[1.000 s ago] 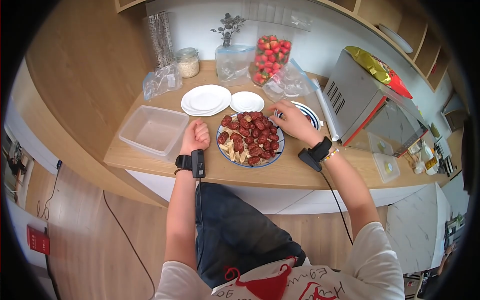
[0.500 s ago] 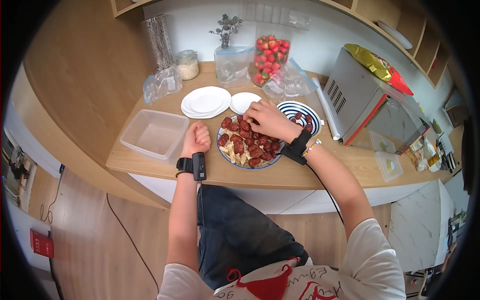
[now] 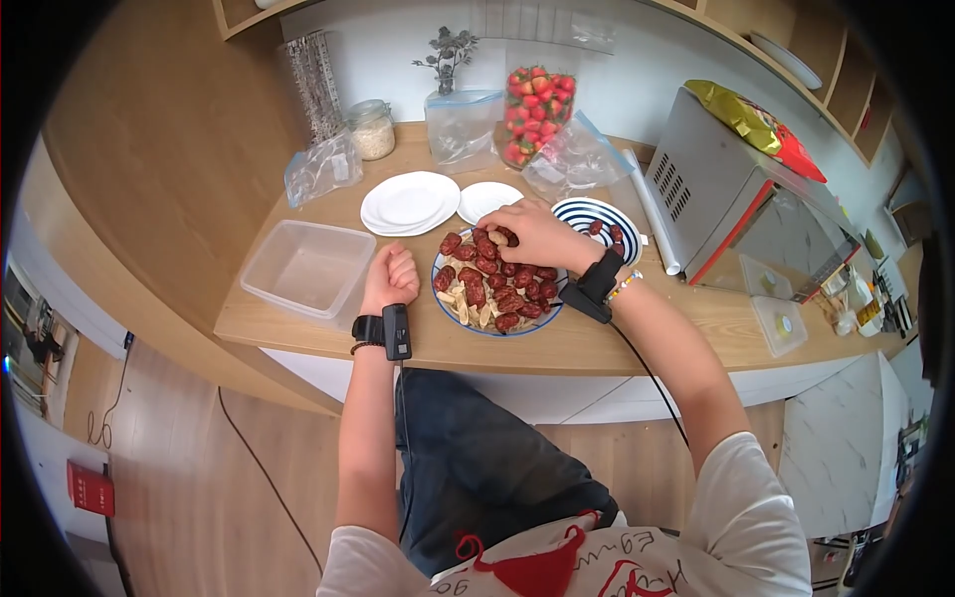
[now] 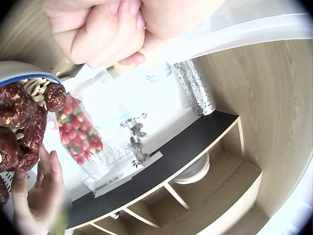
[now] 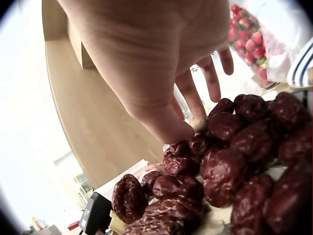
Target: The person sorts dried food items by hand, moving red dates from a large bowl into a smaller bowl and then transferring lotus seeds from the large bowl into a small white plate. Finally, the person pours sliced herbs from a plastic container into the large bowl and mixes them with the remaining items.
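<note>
Wrinkled red dates [image 3: 509, 300] lie heaped over pale dried slices [image 3: 458, 301] on a blue-rimmed plate [image 3: 468, 325] in the head view. At the far side of the heap, my right hand [image 3: 542, 239] pinches a small tan round piece [image 5: 198, 122] between thumb and fingertips, right against the dates. Its other fingers spread out beyond in the right wrist view. My left hand [image 3: 391, 276] is curled into a fist just left of the plate, with nothing seen in it. Behind my right hand, a blue-and-white striped plate [image 3: 569, 211] holds several dates.
A clear plastic box [image 3: 261, 261] sits at the left, with white plates [image 3: 381, 227] behind. Zip bags [image 3: 466, 134], a strawberry bag [image 3: 539, 109] and a jar [image 3: 371, 131] line the back. An oven [image 3: 716, 189] and a long white roll [image 3: 655, 224] stand at the right.
My right hand has moved left from beside the striped plate onto the date heap and closed its fingertips on the tan piece. My left fist has stayed in place.
</note>
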Tool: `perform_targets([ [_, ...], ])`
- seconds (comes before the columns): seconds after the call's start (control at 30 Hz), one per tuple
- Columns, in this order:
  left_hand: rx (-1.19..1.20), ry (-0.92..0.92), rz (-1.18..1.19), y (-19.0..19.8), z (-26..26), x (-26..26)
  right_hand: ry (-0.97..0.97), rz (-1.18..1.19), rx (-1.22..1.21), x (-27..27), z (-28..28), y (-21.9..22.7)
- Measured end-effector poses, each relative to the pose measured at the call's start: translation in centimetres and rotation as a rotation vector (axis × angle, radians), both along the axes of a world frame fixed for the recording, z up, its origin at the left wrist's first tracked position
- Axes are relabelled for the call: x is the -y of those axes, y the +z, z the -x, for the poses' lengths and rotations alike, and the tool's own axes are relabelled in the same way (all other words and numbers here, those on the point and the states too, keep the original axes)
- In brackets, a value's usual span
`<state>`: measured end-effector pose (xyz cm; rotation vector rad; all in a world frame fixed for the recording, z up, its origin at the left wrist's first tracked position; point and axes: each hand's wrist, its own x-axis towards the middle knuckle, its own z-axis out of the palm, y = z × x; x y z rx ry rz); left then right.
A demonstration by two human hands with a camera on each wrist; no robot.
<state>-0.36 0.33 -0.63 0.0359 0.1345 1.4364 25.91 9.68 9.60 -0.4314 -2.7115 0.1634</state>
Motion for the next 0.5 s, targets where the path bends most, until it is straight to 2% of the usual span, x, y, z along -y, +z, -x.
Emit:
perform_targets([
  [0.1,0.004,-0.002,-0.011,0.3,-0.1,0.2,-0.041,0.069,0.064,0.6,0.1,1.2],
  [0.2,0.011,-0.006,-0.002,0.2,-0.1,0.2,-0.001,0.137,-0.05,-0.1,0.2,0.6],
  [0.3,0.019,-0.007,-0.001,0.0,-0.1,0.0,-0.008,0.43,-0.103,0.8,-0.4,1.9],
  [0.4,0.011,-0.006,-0.005,0.1,0.0,0.1,-0.007,0.422,-0.357,0.5,-2.0,1.9],
  [0.5,0.015,-0.003,-0.012,0.1,0.1,0.0,-0.138,0.425,-0.435,-2.8,-5.5,1.3],
])
